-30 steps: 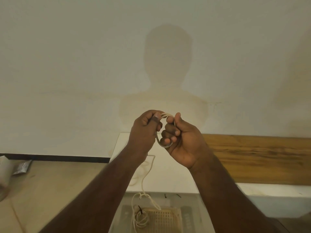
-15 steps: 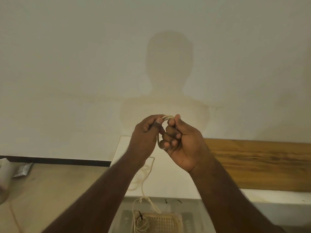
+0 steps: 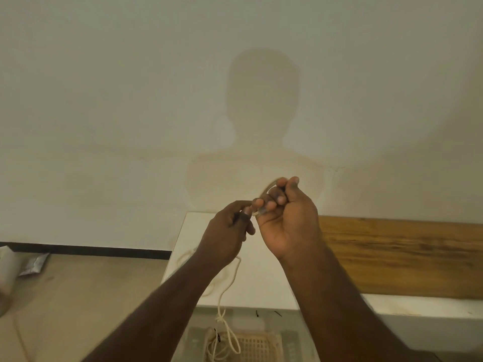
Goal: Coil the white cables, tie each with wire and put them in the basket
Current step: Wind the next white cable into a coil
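I hold a small coil of white cable (image 3: 267,190) up in front of the wall. My right hand (image 3: 286,218) grips the coil, its fingers curled round the loops. My left hand (image 3: 230,231) pinches the cable just left of the coil. From my left hand the loose cable (image 3: 230,283) hangs down across the white table (image 3: 261,270) and ends in loops over the pale woven basket (image 3: 258,346) at the bottom edge. Most of the coil is hidden inside my right fist.
Two short black wire ties (image 3: 266,313) lie near the table's front edge. A brown wooden board (image 3: 405,254) runs along the wall at the right. A silver packet (image 3: 34,263) and a white roll (image 3: 6,270) lie on the floor at the left.
My left hand has slid down and to the left, away from the coil, while my right hand has stayed up holding it. The camera has tilted up slightly.
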